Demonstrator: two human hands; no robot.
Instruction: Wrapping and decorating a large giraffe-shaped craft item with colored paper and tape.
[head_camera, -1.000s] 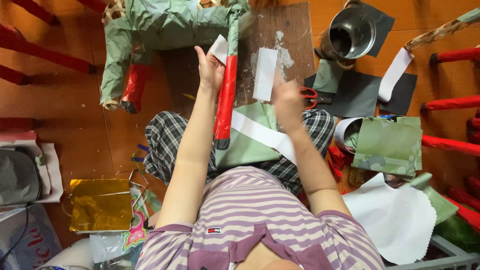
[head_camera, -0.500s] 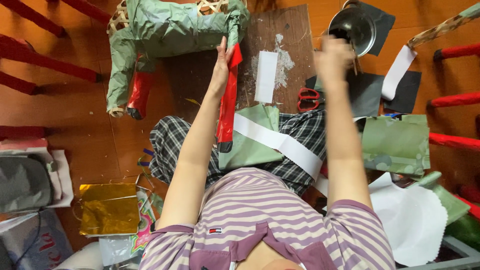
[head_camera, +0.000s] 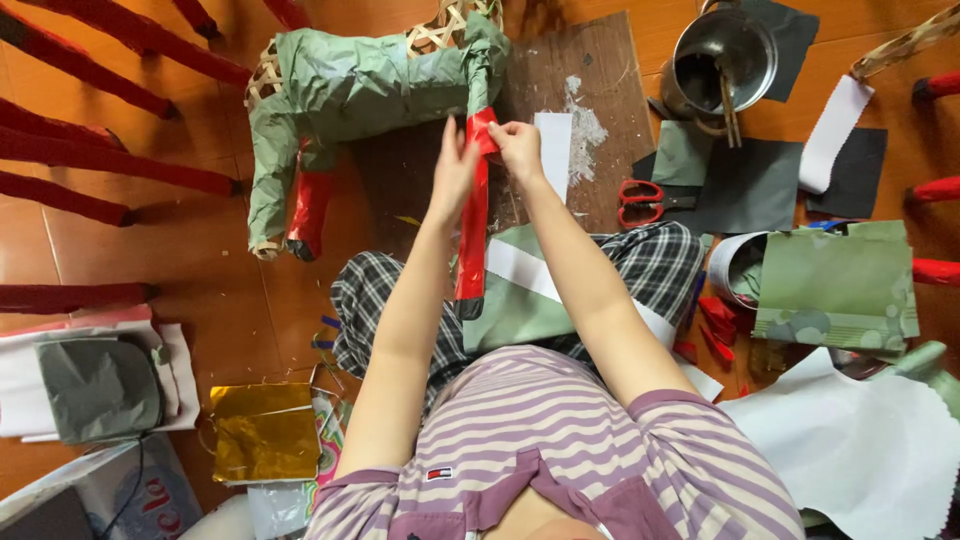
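Observation:
A woven bamboo animal frame covered in green paper (head_camera: 360, 85) lies on the floor ahead of me. One of its legs, wrapped in shiny red paper (head_camera: 474, 215), points back toward my lap. My left hand (head_camera: 453, 170) grips this red leg near its top from the left. From the right, my right hand (head_camera: 517, 145) pinches the upper edge of the red wrap where it meets the green paper. A second leg with a red lower end (head_camera: 306, 210) sticks out at the left.
A brown board (head_camera: 590, 60) with a white paper strip (head_camera: 552, 140) lies ahead. Red scissors (head_camera: 640, 197), a metal pot with sticks (head_camera: 722, 55), dark paper sheets (head_camera: 750, 185), green paper (head_camera: 835, 285), gold foil (head_camera: 258, 430) and red poles (head_camera: 100, 110) surround me.
My right hand came down from the raised position at the right and now pinches the top of the red wrap. The left hand stays on the leg. The view shifted slightly.

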